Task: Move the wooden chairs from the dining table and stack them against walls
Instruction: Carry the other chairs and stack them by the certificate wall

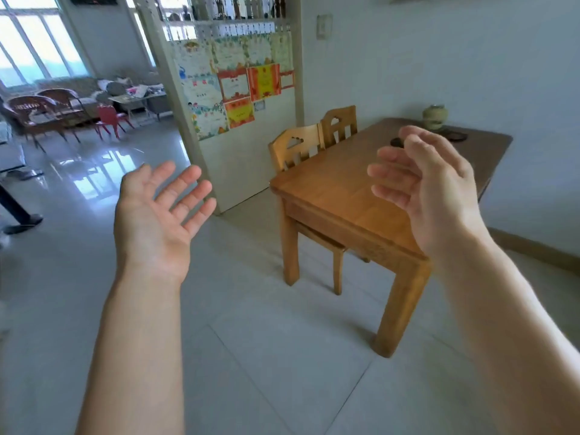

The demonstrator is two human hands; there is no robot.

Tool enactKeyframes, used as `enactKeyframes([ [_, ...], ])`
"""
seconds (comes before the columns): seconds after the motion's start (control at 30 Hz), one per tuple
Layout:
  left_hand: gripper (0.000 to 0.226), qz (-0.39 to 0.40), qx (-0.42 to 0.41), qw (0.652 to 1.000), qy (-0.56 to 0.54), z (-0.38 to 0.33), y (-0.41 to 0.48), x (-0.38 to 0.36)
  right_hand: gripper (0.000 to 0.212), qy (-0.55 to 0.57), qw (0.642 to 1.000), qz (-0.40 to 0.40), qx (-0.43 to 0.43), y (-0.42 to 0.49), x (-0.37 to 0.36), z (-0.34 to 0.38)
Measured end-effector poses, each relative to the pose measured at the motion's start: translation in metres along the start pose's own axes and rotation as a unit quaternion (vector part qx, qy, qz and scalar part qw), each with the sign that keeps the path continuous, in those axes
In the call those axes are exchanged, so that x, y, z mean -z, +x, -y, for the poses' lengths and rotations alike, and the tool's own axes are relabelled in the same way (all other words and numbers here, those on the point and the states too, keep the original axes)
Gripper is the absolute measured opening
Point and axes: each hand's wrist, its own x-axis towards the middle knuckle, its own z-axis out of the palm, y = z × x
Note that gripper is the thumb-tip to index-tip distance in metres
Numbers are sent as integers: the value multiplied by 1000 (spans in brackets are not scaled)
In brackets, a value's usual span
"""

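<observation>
While held out over the grey floor tiles (266, 356), both empty: left hand (157, 215) palm up, fingers straight and spread wide; right hand (430, 196) turned on edge, fingers loosely curved and apart, closed round nothing, seen against the tabletop. Just beyond, wooden dining table (339, 189), near corner leg on the tiles, far edge close to the white wall (439, 58). Tucked in along its left side, side by side: near wooden chair (296, 150), carved back upright above the table edge, seat under the top; far wooden chair (340, 124) just behind it, back also upright. Neither touched by a hand. At the table's far end, greenish ceramic jar (434, 117), with a small dark object (397, 141) nearby, partly hidden by the right hand. Behind the chairs, white partition (251, 152) covered with coloured certificates (238, 89). Farther left, red child's chair (108, 116), wicker armchairs (34, 111), cluttered sofa (84, 86), then bright windows (34, 48).
</observation>
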Motion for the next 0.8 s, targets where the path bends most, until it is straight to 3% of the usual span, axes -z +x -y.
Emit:
enactKeyframes([
  [0.4, 31, -15, 9, 1000, 20, 7, 142, 51, 17, 10, 998, 56, -31, 98, -142, -94],
  [0.8, 25, 2, 8, 999, 38, -3, 395, 23, 13, 24, 993, 96, -60, 287, -292, -192],
])
